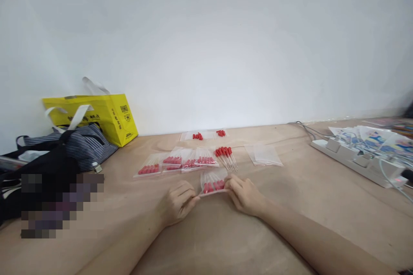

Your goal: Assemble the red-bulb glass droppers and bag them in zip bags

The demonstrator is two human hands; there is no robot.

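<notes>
A clear plastic zip bag (213, 176) holding several red-ended sticks lies in front of me, its near edge turned towards me. My left hand (180, 201) pinches that edge at its left corner. At the right corner, my right hand (242, 193) has closed fingers on the same bag. Just beyond is a fan of loose red-ended sticks (226, 154) with pale pointed shafts. Filled bags (149, 166) of the same sticks overlap to the left of the fan. Flat transparent bags (265, 155) lie to its right.
More red-ended pieces (197, 136) rest on plastic near the wall. At left stand a yellow shopping bag (124, 116), a striped pouch (85, 146) and a black bag (54, 165). A white power strip (351, 161) with cables and printed packets (383, 137) are at right.
</notes>
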